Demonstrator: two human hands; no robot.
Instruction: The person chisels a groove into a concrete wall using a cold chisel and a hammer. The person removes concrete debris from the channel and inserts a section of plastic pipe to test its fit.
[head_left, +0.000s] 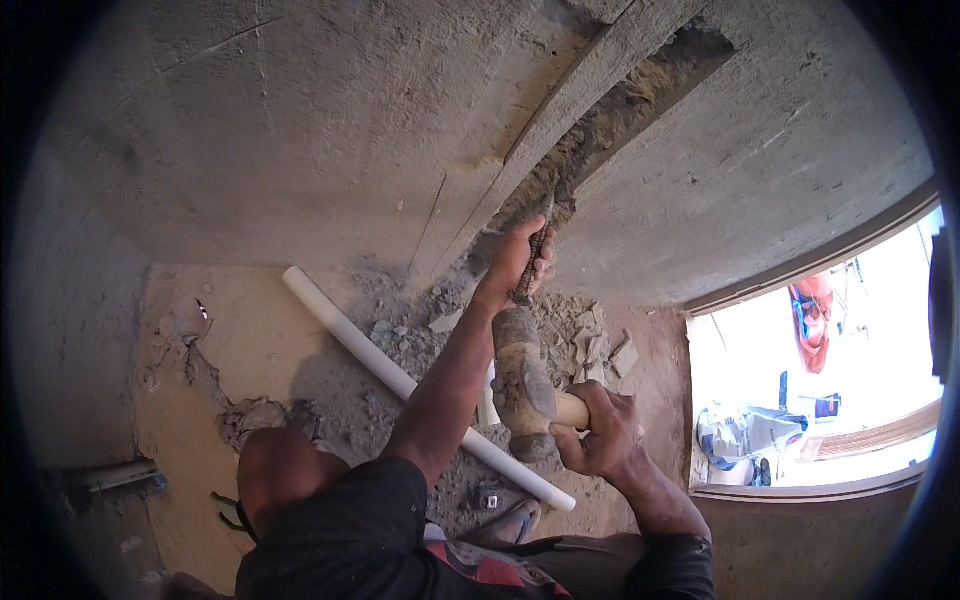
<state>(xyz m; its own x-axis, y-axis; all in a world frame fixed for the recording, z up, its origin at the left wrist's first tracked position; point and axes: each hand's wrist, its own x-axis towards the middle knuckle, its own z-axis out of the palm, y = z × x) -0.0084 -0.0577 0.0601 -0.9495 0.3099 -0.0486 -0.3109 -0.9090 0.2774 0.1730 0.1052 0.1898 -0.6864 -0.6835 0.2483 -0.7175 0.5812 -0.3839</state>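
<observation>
My left hand [522, 262] is wrapped round a ribbed metal chisel [536, 262]. The chisel's tip sits at the lower part of a rough groove [610, 115] cut into the grey plastered wall [380, 130]. In my right hand [606, 432] is the pale handle of a club hammer [523, 385], gripped close to its thick, dusty head. One face of that head is right by the chisel's back end; whether they touch I cannot tell.
Broken plaster rubble [590, 335] lies at the wall's foot. A long white pipe [370, 350] crosses the floor beneath my left arm. At right is a bright opening [830, 350] with a frame, a red item [812, 320] and a pale sack [740, 435] beyond it.
</observation>
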